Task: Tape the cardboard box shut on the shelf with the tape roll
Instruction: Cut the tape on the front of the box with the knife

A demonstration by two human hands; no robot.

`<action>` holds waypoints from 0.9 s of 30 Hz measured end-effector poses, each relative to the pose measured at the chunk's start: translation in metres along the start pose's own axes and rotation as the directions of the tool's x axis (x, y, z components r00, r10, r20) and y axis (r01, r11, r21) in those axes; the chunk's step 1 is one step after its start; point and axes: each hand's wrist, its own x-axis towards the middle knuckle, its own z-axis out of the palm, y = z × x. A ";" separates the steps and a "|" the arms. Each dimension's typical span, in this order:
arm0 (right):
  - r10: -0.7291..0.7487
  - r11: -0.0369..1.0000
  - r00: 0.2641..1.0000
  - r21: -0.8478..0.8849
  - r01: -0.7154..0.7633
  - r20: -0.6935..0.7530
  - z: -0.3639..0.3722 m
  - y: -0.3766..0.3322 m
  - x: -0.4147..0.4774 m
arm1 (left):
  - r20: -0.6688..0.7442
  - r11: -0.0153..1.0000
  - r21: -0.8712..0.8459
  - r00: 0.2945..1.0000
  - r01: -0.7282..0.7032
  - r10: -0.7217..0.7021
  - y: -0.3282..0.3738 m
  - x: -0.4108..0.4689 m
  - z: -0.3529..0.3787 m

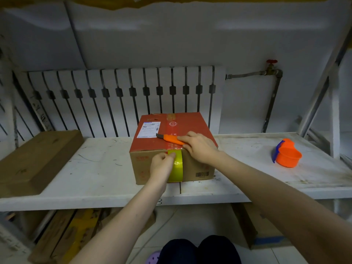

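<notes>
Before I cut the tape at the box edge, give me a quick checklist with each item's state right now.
1. Yellow tape stuck down the box front: ok.
2. Left hand pressing the tape near the top edge: ok.
3. Right hand holding the orange knife on the box top: ok.
4. Blade out: cannot tell.
5. Tape dispenser out of the way on the shelf: ok.
6. Tape end fully cut: cannot tell.
</notes>
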 end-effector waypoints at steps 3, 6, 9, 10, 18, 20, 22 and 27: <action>-0.027 1.000 1.000 0.005 0.027 -0.016 0.002 0.003 -0.001 | 0.015 1.000 -0.001 1.000 -0.021 0.021 -0.006 -0.003 0.001; -0.032 0.999 0.999 -0.008 0.032 0.007 -0.001 0.002 0.002 | 0.009 0.998 0.004 0.998 -0.059 0.059 -0.011 -0.004 0.002; -0.043 0.999 0.999 -0.002 0.043 0.021 -0.003 0.000 0.006 | -0.024 0.993 0.044 0.994 -0.105 0.106 -0.019 0.000 0.001; -0.039 0.999 0.999 0.003 0.039 0.016 -0.003 -0.001 0.006 | -0.032 0.993 0.057 0.994 -0.104 0.106 -0.021 0.000 0.002; -0.011 0.999 1.000 0.054 0.010 0.018 0.001 0.000 0.010 | -0.026 0.996 0.081 0.999 0.049 -0.048 -0.042 -0.004 0.004; 0.007 0.999 1.000 0.049 -0.008 0.019 0.002 -0.001 0.013 | -0.038 0.993 0.053 0.994 0.102 -0.100 -0.045 -0.004 0.001; 0.018 0.999 1.000 0.051 -0.019 0.023 0.002 -0.002 0.015 | -0.023 0.990 0.077 0.993 0.120 -0.119 -0.044 0.001 0.001; 0.037 0.998 0.999 0.052 -0.038 0.021 0.003 -0.002 0.017 | -0.006 0.981 0.133 0.990 0.140 -0.141 -0.032 0.011 -0.002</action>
